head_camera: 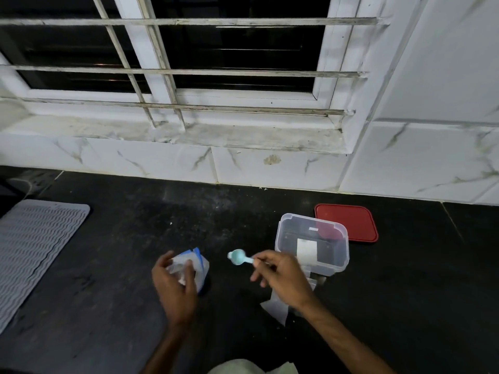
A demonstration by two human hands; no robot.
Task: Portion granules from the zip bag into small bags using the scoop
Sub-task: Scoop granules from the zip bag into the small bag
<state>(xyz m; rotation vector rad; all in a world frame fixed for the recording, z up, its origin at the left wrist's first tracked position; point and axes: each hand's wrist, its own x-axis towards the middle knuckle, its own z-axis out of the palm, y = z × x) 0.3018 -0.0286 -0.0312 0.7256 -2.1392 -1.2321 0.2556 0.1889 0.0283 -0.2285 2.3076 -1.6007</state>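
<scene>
I see the left hand [175,286] wrapped around a clear zip bag [193,268] with a blue seal strip, held just above the dark desk [121,265]; its grip is closed on the bag. The right hand [280,276] pinches the handle of a light blue scoop [239,257], bowl pointing left toward the bag, a short gap between them. Whether the bowl carries granules I cannot tell.

Just behind the right hand stands an open clear container [313,242] with a white label on its wall; no writing on it is readable. A red lid [347,222] lies flat behind it, touching or nearly so. Small bags [275,306] lie partly under the right wrist.

A grey ribbed mat [35,252] occupies the left desk edge. Between mat and bag the desk is open. The marble-tiled wall [162,160] bounds the far edge.
</scene>
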